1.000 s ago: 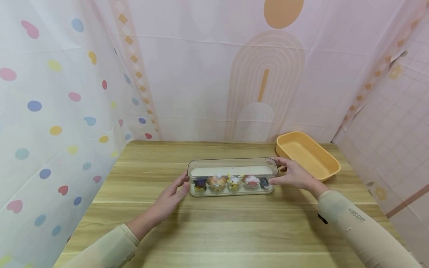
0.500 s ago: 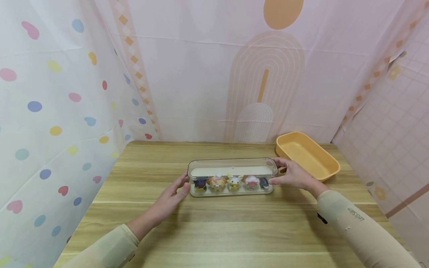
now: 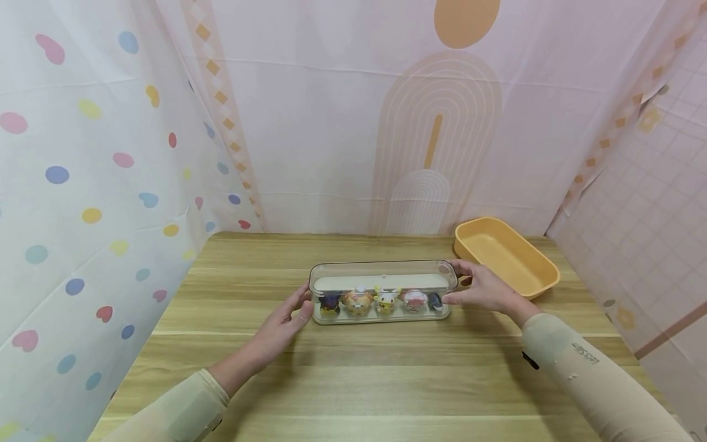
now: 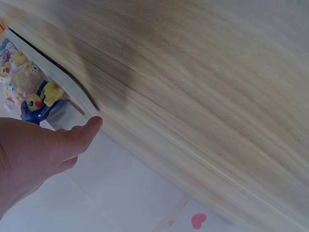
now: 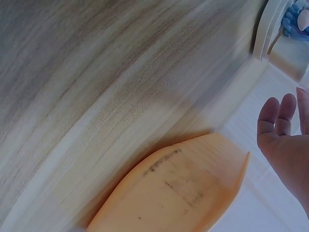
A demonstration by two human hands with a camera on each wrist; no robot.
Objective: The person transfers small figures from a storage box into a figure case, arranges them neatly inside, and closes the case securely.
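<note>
A long see-through display case (image 3: pixel 383 268) with a pale base stands on the wooden table, several small toy figures (image 3: pixel 386 301) lined up inside it. At its left end my left hand (image 3: pixel 284 322) holds the case, thumb toward the front corner and fingers toward the back. My right hand (image 3: pixel 483 288) grips the opposite end, its thumb (image 3: pixel 454 298) over the front corner and its fingers around the rear corner. In the left wrist view, a blue-caped yellow figure (image 4: pixel 36 104) sits close to my thumb (image 4: pixel 89 130). The right wrist view shows curled fingers (image 5: pixel 269 116) beside the case end.
An orange-yellow basin (image 3: pixel 505 255) rests at the table's back right, just behind my right hand. Wood-grain table top (image 3: pixel 375 380) stretches in front of the case. Patterned cloth (image 3: pixel 309 135) hangs behind the table and along both sides.
</note>
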